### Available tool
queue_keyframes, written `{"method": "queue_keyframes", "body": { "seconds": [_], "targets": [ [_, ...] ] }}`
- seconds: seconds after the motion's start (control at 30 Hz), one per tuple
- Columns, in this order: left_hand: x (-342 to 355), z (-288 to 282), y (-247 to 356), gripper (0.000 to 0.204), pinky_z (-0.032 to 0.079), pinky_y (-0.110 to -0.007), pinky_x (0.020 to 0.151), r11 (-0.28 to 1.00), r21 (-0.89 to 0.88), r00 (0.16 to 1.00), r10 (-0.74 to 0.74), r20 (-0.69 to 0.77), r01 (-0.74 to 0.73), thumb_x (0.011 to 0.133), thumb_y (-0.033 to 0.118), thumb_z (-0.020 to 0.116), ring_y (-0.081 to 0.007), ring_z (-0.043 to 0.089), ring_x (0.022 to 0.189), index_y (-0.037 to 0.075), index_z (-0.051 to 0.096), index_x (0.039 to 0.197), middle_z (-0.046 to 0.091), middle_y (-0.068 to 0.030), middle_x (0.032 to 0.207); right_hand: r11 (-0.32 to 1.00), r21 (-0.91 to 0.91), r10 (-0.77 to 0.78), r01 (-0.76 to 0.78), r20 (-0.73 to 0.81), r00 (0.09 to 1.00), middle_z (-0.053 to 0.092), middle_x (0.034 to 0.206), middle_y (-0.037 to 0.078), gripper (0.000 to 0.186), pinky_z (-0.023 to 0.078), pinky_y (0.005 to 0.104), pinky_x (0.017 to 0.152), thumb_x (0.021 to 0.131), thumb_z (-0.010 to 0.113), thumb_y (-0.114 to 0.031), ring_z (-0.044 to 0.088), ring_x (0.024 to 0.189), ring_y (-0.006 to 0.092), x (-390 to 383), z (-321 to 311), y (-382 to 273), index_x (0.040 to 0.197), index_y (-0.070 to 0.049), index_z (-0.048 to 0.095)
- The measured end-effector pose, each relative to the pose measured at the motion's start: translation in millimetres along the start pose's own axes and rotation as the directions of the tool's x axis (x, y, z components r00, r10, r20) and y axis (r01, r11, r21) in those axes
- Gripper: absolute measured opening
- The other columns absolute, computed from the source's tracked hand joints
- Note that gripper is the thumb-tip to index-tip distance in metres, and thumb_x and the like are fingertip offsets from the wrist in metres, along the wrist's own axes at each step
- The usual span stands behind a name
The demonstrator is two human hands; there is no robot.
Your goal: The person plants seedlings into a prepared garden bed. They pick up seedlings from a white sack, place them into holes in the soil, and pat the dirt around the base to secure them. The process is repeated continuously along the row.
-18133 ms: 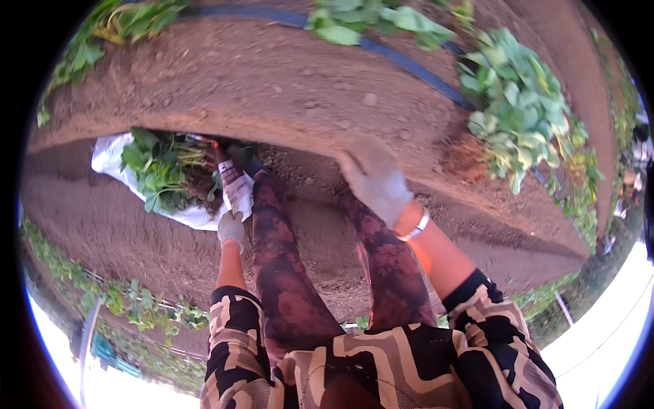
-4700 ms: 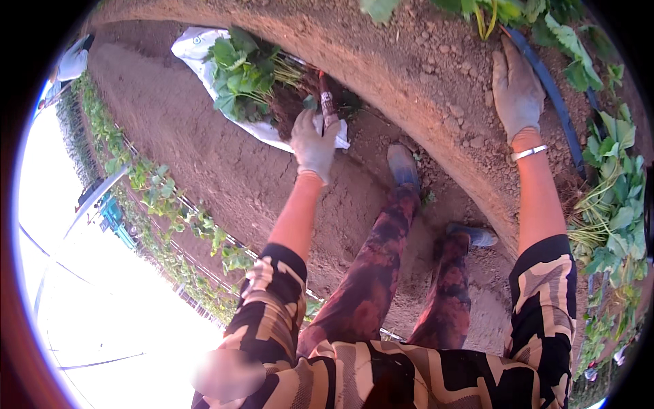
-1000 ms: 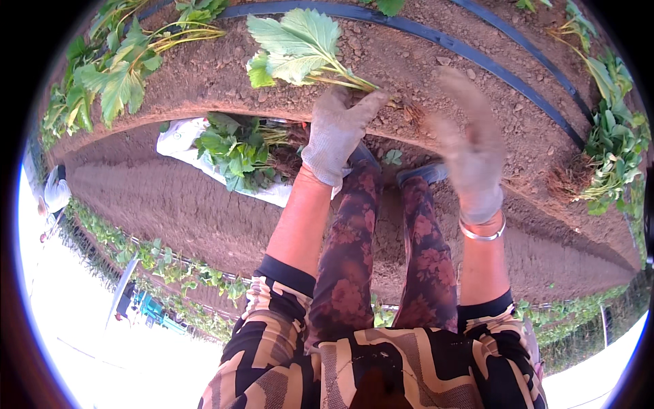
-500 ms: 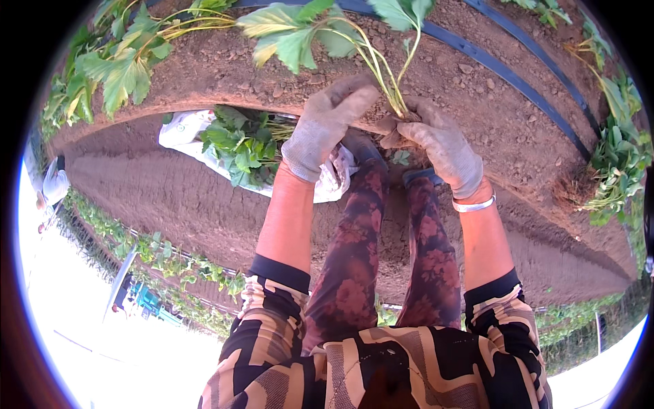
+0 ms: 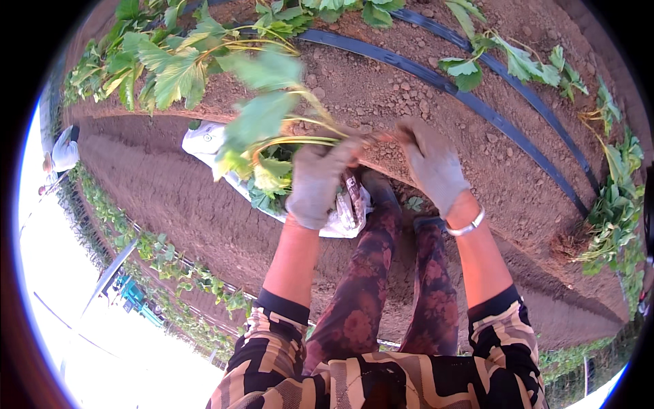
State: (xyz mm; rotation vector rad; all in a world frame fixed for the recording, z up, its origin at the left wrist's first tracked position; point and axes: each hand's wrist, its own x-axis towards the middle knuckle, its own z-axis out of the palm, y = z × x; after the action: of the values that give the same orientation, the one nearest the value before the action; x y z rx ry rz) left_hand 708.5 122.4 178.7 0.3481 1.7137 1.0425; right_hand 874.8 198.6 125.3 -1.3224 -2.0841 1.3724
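Note:
A leafy seedling [image 5: 262, 116] with pale stems is raised over the soil bed, its leaves blurred by motion. My gloved left hand [image 5: 313, 184] has its fingers closed round the lower stems. My gloved right hand [image 5: 432, 163] grips the thin reddish-brown roots [image 5: 375, 138] at the seedling's other end. Behind and below my left hand, a white sack [image 5: 201, 140] lies in the furrow with more leafy plants on it, partly hidden, and a long brown patterned object [image 5: 352, 198] at its right end. My patterned legs stand beside the sack.
Two dark drip tapes [image 5: 443, 82] run along the raised bed [image 5: 518, 177]. Leafy plants lie at upper left [image 5: 177, 82] and in a pile at right [image 5: 610, 232]. Another person [image 5: 65, 150] bends at the far left, and a teal vehicle [image 5: 139, 300] stands beyond a planted row.
Half a second ago the seedling stood upright between my hands; now it leans left, over the sack. My left hand has moved lower in the picture. The view has turned slightly.

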Motion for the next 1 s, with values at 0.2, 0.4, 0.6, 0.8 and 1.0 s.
{"method": "queue_keyframes", "body": {
  "seconds": [0.2, 0.4, 0.6, 0.8, 1.0],
  "targets": [
    [22, -16, 22, 0.02, 0.051, -0.027, 0.077, 0.953, -0.123, 0.941, 0.244, -0.235, -0.278, 0.091, 0.007, 0.059, -0.0128, 0.06, 0.087, -0.002, 0.06, 0.108, 0.062, -0.0078, 0.101, 0.795, -0.561, -0.288, 0.232, -0.013, 0.958, 0.056, 0.118, 0.011, 0.033, 0.04, 0.04, 0.093, 0.084, 0.056, -0.017, 0.052, 0.111, 0.0273, 87, 40, -12, 0.113, -0.004, 0.056],
    [39, -32, 20, 0.017, 0.053, -0.027, 0.08, 0.959, -0.161, 0.954, 0.195, -0.228, -0.235, 0.089, 0.003, 0.06, -0.013, 0.062, 0.086, -0.003, 0.062, 0.105, 0.066, -0.0084, 0.099, 0.725, -0.674, -0.008, 0.142, 0.197, 0.98, 0.053, 0.125, 0.012, 0.036, 0.04, 0.039, 0.095, 0.09, 0.051, -0.025, 0.051, 0.115, 0.0272, 101, 50, -20, 0.119, -0.004, 0.054],
    [57, -24, 15, 0.018, 0.053, -0.028, 0.081, 0.942, -0.194, 0.96, 0.251, -0.127, -0.272, 0.089, 0.003, 0.059, -0.0143, 0.063, 0.085, -0.005, 0.062, 0.104, 0.066, -0.0085, 0.096, 0.748, -0.663, 0.412, -0.032, 0.426, 0.805, 0.056, 0.126, 0.015, 0.035, 0.042, 0.0414, 0.098, 0.094, 0.045, -0.027, 0.051, 0.12, 0.0268, 147, 49, -14, 0.119, -0.006, 0.057],
    [102, -3, 16, 0.018, 0.051, -0.029, 0.084, 0.946, -0.214, 0.966, 0.256, 0.039, -0.242, 0.089, 0.004, 0.059, -0.0176, 0.063, 0.096, -0.003, 0.063, 0.105, 0.066, -0.0104, 0.099, 0.796, -0.591, 0.189, 0.133, 0.451, 0.872, 0.06, 0.119, 0.017, 0.045, 0.046, 0.0449, 0.092, 0.093, 0.039, -0.039, 0.058, 0.109, 0.0334, 149, 40, -11, 0.118, -0.008, 0.059],
    [144, -5, -9, 0.024, 0.05, -0.033, 0.08, 0.835, 0.394, 0.921, 0.376, 0.098, -0.383, 0.088, 0.021, 0.061, -0.0271, 0.064, 0.09, 0.006, 0.066, 0.106, 0.068, -0.0131, 0.098, 0.802, -0.578, 0.175, 0.147, 0.464, 0.869, 0.065, 0.103, 0.02, 0.048, 0.048, 0.0441, 0.085, 0.092, 0.042, -0.043, 0.062, 0.095, 0.0368, 140, 28, -4, 0.11, -0.004, 0.062]
  ]
}}
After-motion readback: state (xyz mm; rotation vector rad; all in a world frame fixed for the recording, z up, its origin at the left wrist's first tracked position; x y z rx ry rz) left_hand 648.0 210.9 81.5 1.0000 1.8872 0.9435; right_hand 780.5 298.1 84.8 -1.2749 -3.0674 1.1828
